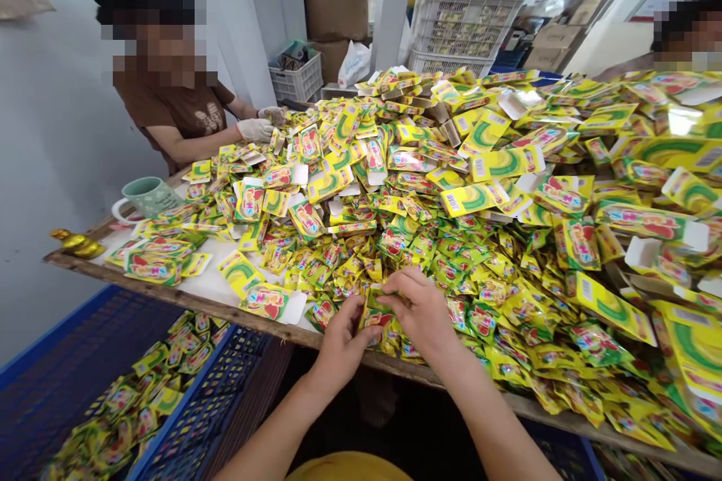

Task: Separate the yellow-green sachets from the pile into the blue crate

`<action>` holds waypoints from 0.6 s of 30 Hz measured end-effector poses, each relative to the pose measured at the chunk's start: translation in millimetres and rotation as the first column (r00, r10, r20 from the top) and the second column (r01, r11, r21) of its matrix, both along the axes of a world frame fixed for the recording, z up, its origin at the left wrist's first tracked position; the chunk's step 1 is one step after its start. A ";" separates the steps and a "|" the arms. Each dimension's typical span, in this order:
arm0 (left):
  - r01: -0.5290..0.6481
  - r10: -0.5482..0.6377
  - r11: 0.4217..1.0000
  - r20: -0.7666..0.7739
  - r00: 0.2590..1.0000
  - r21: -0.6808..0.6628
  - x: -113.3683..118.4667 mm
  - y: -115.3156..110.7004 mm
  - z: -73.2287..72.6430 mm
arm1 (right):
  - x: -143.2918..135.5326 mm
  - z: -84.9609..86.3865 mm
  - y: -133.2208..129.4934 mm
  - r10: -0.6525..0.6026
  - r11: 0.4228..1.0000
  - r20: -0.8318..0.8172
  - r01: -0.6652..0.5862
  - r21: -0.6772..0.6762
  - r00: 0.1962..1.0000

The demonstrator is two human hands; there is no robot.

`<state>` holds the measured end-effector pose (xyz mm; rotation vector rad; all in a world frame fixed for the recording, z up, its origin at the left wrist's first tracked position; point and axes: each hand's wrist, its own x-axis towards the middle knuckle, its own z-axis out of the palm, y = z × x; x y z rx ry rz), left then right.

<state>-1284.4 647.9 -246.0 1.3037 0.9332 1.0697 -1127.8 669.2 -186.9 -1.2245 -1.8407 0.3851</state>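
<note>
Near the table's front edge, my left hand [343, 338] grips a small yellow-and-green printed box [374, 317] between thumb and fingers. The box stands roughly upright, with its upper end toward my right hand [420, 310]. My right fingers are pinched together at that upper end, and whatever lies between them is hidden. Around both hands spreads a heap of small shiny candy packets [479, 270]. Behind them rises a pile of flat and partly opened cardboard boxes [474, 161] in the same colours. A printed box [265, 301] lies to the left of my left hand.
Filled packs lie in a blue crate [197, 398] below the table's left side. On the left end stand a green mug [147, 195] and a gold figurine [77, 243]. A co-worker's gloved hands [256, 129] work at the far left; another person is at right. White crates [468, 7] are stacked behind.
</note>
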 end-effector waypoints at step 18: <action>0.093 -0.078 0.991 0.139 0.987 -0.100 -2.9 3.1 9.9 | 10.8 14.9 6.0 0.229 0.972 0.258 -0.205 -0.116 0.938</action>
